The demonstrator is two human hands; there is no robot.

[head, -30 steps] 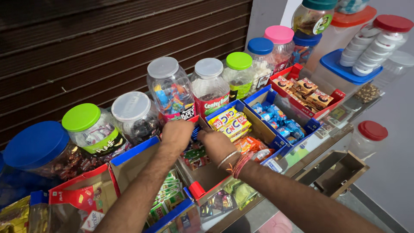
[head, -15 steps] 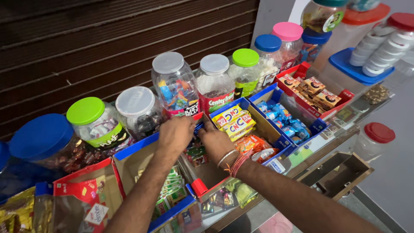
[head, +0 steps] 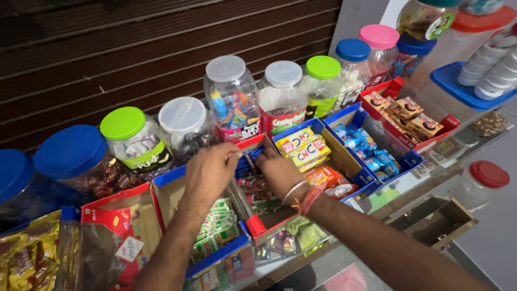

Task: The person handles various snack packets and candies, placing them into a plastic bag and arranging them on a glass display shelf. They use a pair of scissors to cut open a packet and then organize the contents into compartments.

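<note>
Both my hands reach into a red cardboard display box (head: 257,224) in the middle of a sweets counter. My left hand (head: 211,170) pinches the top of some small blue packets (head: 249,159) standing at the back of the box. My right hand (head: 279,173), with bangles and a red thread at the wrist, rests on the same packets from the right side, fingers curled. Red and green wrapped sweets (head: 257,189) lie lower in that box. What exactly each hand holds is partly hidden by the fingers.
A row of plastic jars with coloured lids (head: 231,102) stands behind the boxes. A blue box with green packets (head: 218,226) is at the left, a box of yellow packets (head: 302,148) and a blue-wrapper box (head: 366,151) at the right. A brown shutter (head: 134,48) is behind.
Both hands have stayed in the red box and closed in on the blue packets at its back. The view has shifted slightly left and closer.
</note>
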